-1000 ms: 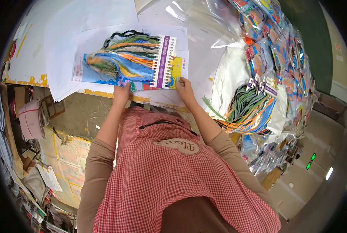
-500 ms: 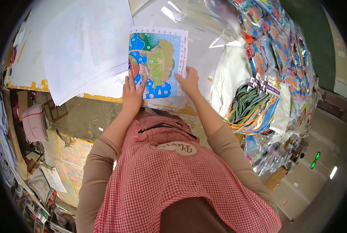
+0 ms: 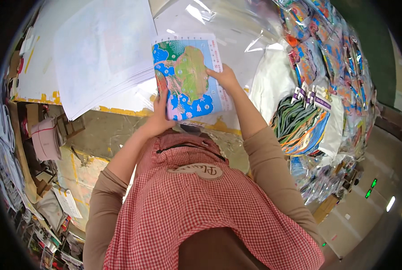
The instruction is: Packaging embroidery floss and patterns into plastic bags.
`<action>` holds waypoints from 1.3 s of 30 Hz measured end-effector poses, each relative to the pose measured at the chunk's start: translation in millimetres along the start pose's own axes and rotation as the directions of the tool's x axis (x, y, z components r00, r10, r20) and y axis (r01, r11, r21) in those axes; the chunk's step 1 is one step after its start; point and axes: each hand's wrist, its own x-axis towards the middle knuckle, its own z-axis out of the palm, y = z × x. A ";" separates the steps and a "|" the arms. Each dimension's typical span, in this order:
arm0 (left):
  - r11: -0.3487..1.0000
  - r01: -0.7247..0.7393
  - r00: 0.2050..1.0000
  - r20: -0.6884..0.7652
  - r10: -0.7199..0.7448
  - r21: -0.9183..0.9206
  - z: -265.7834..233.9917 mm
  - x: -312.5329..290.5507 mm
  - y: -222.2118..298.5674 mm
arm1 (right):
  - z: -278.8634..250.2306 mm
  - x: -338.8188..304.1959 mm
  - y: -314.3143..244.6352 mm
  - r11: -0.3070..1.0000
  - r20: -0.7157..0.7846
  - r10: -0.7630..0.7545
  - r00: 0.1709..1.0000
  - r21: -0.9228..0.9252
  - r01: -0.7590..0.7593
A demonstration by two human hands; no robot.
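The left of two head-worn fisheyes looks steeply down and forward: the red gingham apron (image 3: 192, 193) looms close below the lens, while the left hand (image 3: 161, 113) and right hand (image 3: 226, 80) sit farther off, around the near edge of the table (image 3: 35, 78).

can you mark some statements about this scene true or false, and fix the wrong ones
1. The chart lies between white sheets on its left and threads on its right. True.
2. The left hand is at the chart's lower left edge. True.
3. The right hand touches the threads. False: it is at the chart's right side.
4. The apron is plain green. False: it is red-and-white checked.
5. The chart is printed only in black and white. False: it is coloured, with much blue and green.
6. Plastic-wrapped packs are heaped on the right. True.
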 end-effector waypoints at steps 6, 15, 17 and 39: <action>0.235 0.501 0.819 0.369 -0.439 -0.833 -7.6 34.7 -30.2 | -8.6 -46.9 15.6 0.992 0.068 0.104 0.992 0.065 -0.108; 0.018 0.514 0.857 0.514 0.046 -0.858 -10.7 71.9 45.6 | -52.9 -123.0 34.4 0.848 -0.119 0.169 0.978 0.523 -0.083; 0.084 0.546 0.824 0.553 0.126 -0.833 -7.0 78.3 51.8 | -64.2 -134.8 33.1 0.780 -0.239 0.084 0.967 0.620 0.085; 0.566 -0.593 0.805 0.431 0.407 0.573 31.9 152.0 -26.0 | -88.2 -288.9 79.0 0.907 -0.828 0.156 0.538 0.336 0.254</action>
